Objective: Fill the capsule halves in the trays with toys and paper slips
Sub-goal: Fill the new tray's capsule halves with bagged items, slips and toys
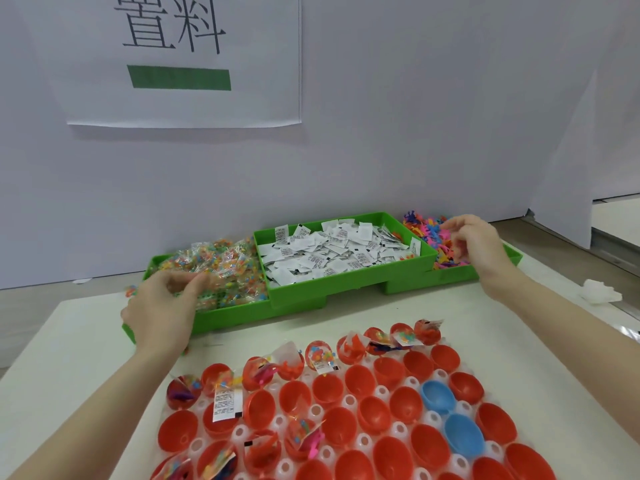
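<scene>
Head view: capsule halves [360, 382] mouths up; left hand [162, 306] fingers [194, 284] pinch toy packets [221, 268] (right hand [474, 247] grip unclear).

1. Left hand [162, 308]: bare, no glove, no ring or watch visible.
2. Right hand [479, 251]: bare, likewise nothing worn on it.
3. Both forearms bare right to the frame edge; no sleeve or cuff in view.
4. Fingers [453, 226] slim, nails short, no visible polish.
</scene>
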The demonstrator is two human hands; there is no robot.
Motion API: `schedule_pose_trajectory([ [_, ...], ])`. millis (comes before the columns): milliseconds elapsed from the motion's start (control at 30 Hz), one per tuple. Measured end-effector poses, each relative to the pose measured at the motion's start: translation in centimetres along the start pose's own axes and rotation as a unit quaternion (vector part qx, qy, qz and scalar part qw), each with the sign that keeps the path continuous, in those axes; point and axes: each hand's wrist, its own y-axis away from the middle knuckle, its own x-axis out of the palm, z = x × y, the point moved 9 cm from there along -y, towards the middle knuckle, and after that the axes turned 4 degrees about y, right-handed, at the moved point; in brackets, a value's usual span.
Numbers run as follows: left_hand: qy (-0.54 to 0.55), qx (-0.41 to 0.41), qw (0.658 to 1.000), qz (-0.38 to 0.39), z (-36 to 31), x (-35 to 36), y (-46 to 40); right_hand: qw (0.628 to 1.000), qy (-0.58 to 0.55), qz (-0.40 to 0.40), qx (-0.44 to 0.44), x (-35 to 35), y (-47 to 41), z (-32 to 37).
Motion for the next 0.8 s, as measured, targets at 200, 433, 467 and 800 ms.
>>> schedule_pose_trajectory([
  [200,0.178,-0.043,0.982,-0.042,0.0,-2.5,0.6,0.955,0.245,0.099,-0.137,6.8,1.3,6.1],
  [433,0.371,-0.094,0.924,0.009,-1.8,-5.3,4.3,0.876,0.454,0.159,-0.035,11.0,0.4,4.0],
  [467,0.381,-0.101,0.918,0.033,-2.2,-5.4,4.9,0.876,0.457,0.154,-0.026,11.1,0.4,4.0],
  [800,0.398,-0.101,0.905,0.11,-4.8,-6.3,7.0,0.89,0.432,0.068,-0.128,10.6,1.2,6.1],
])
